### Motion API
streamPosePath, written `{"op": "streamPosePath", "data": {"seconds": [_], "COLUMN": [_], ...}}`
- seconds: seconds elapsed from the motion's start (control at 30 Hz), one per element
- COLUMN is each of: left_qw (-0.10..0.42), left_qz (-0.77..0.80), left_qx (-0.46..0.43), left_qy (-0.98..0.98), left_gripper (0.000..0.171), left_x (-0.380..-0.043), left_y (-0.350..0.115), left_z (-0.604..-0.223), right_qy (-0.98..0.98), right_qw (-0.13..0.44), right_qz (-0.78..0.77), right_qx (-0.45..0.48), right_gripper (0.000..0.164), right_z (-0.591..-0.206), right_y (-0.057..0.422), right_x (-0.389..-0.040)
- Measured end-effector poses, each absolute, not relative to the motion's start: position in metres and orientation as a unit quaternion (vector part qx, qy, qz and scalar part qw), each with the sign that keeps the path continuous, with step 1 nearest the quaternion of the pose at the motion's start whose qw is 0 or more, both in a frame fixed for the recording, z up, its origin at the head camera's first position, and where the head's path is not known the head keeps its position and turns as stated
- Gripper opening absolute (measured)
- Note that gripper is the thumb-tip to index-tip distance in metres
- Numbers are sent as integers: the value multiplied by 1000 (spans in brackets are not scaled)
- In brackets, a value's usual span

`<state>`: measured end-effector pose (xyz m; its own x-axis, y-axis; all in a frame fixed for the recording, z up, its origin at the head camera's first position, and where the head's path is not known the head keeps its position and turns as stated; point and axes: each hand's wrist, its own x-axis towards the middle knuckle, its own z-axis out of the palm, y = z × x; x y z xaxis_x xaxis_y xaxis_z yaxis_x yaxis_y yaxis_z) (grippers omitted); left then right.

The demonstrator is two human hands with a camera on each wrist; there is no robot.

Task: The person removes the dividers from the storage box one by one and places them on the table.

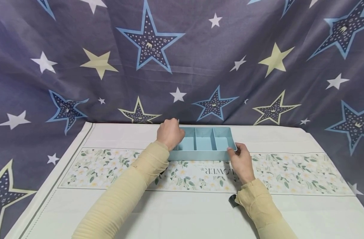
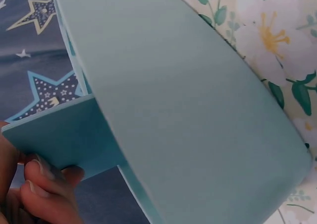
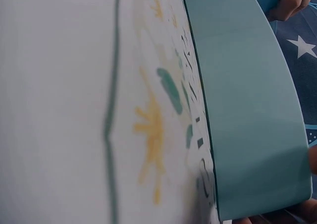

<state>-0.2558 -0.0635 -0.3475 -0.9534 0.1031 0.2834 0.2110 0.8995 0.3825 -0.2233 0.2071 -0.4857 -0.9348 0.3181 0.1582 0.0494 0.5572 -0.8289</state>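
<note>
Softly blue compartmented box (image 1: 200,155), matching panel (image 2: 69,135) in left fingers (image 2: 38,178), corner (image 3: 296,190) in right fingers (image 1: 241,146).

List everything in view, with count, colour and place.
box: one, light blue, on the cloth
panel: one, blue, rising above the box's rim
dividers: at least two, light blue, inside the box
cloth: one, white with a flowered band, under the box
curtain: one, dark with printed stars, behind
dark piece: one, black, by the right cuff, unidentifiable
sleeves: two, pale yellow, on both arms
left hand: one, bare, pinching the panel
right hand: one, bare, gripping the box's near right corner
</note>
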Motion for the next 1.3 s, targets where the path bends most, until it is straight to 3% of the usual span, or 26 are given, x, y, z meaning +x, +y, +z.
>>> {"op": "streamPosePath", "data": {"seconds": [0.47, 0.9, 1.3], "left_qw": [157, 185, 168], "left_qz": [-211, -225, -283], "left_qx": [-82, -78, -98], "left_qy": [-961, -954, -939], "left_gripper": [22, 39, 27], "left_x": [-251, -246, -222], "left_y": [-63, -70, -66], "left_z": [-330, -317, -316], "right_qy": [-871, -870, -871], "right_qw": [144, 140, 137], "right_qz": [459, 461, 460], "right_qx": [-105, -103, -106], "right_gripper": [56, 57, 55], "right_z": [-485, -486, -486], "right_y": [206, 206, 207], "right_x": [-222, -223, -224]}}
